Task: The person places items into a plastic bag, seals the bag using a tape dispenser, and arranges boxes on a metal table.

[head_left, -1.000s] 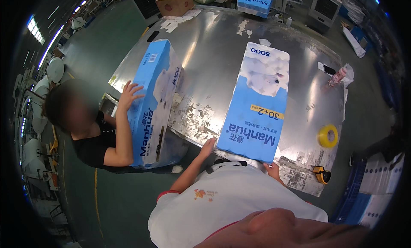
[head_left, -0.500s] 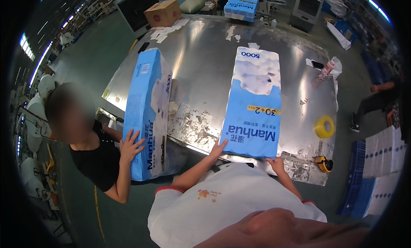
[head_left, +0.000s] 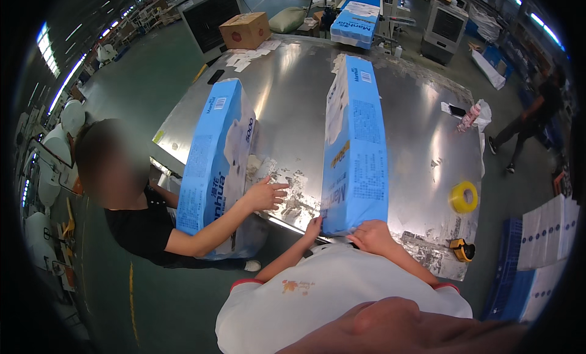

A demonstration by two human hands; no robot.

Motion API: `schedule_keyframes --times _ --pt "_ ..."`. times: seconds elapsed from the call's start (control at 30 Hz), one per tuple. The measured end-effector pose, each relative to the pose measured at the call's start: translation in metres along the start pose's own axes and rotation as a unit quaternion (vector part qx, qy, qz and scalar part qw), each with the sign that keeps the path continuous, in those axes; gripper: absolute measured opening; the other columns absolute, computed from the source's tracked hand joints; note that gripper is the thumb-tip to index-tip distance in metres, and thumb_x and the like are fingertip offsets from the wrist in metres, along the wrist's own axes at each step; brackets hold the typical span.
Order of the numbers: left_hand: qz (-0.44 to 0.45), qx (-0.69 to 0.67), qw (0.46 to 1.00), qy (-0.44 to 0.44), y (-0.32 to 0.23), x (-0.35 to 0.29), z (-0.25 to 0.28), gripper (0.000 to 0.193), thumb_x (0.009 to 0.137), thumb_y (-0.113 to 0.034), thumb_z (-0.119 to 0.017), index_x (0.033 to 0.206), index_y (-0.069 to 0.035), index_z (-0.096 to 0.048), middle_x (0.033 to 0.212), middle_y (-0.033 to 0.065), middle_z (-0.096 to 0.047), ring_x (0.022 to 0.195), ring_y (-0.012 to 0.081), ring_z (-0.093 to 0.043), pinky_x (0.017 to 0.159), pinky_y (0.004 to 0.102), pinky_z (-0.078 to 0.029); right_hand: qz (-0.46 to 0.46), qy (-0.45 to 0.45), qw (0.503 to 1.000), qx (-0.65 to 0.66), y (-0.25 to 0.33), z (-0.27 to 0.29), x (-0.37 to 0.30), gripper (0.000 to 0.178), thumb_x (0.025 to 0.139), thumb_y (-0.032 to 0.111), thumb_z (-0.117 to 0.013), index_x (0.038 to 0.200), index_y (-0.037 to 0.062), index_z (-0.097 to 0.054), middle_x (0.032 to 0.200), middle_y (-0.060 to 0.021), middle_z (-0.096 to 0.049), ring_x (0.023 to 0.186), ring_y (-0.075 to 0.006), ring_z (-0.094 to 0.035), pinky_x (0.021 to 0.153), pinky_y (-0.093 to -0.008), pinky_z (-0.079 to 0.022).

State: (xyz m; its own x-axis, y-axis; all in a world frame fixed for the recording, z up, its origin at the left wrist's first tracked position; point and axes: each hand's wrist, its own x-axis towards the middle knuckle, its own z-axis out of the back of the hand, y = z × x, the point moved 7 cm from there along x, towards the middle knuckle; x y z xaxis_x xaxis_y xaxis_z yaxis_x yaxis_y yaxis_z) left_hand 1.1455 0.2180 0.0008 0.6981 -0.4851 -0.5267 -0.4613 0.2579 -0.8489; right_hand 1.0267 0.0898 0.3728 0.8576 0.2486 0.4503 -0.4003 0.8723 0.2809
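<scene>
Before me on the metal table [head_left: 421, 171] a long blue plastic-wrapped pack [head_left: 360, 140] rests on its narrow side, with its white printed face toward the left. My left hand [head_left: 313, 227] grips its near left corner with bent fingers. At the near end, my right hand [head_left: 371, 235] has its fingers closed on the wrapping; the fingertips are partly hidden. A co-worker on the left leans beside a similar blue pack [head_left: 213, 158] at the table's left edge. That person's hand [head_left: 267, 194] reaches over the pack toward the middle, fingers apart.
Yellow tape [head_left: 464, 197] and a black-and-yellow tape dispenser [head_left: 462, 250] lie on the right. A pink bottle [head_left: 469, 117] and phone [head_left: 456, 111] sit farther back. A cardboard box [head_left: 245, 30] stands at the far left corner; another blue pack [head_left: 354, 25] lies beyond the far edge.
My pack has turned from lying flat onto its narrow side. My right hand has moved left along its near end. The co-worker's hand has left their pack's side and reached right.
</scene>
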Motion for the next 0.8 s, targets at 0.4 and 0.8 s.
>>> schedule_keyframes --times 0.4,0.8 --pt "0.175 -0.186 0.964 0.077 0.099 -0.032 0.029 0.024 0.088 -0.017 -0.045 0.098 -0.001 -0.059 0.082 0.0076 -0.061 0.071 0.0135 -0.058 0.064 0.0261 -0.047 0.102 -0.065 0.988 0.096 0.024 -0.035 0.036 0.022 0.068 0.017 -0.068 0.054 0.0096 -0.052 0.053 -0.0013 -0.047 0.049 -0.0170 -0.049 0.043 -0.0309 -0.036" --pt "0.029 0.044 0.989 0.136 0.051 -0.039 0.009 0.025 0.091 -0.022 -0.044 0.101 -0.002 -0.056 0.088 0.0056 -0.062 0.075 0.0137 -0.059 0.067 0.0270 -0.047 0.088 -0.124 0.985 0.076 0.019 -0.042 0.029 0.023 0.066 0.014 -0.069 0.054 0.0108 -0.050 0.054 0.0001 -0.045 0.048 -0.0140 -0.047 0.041 -0.0274 -0.031"
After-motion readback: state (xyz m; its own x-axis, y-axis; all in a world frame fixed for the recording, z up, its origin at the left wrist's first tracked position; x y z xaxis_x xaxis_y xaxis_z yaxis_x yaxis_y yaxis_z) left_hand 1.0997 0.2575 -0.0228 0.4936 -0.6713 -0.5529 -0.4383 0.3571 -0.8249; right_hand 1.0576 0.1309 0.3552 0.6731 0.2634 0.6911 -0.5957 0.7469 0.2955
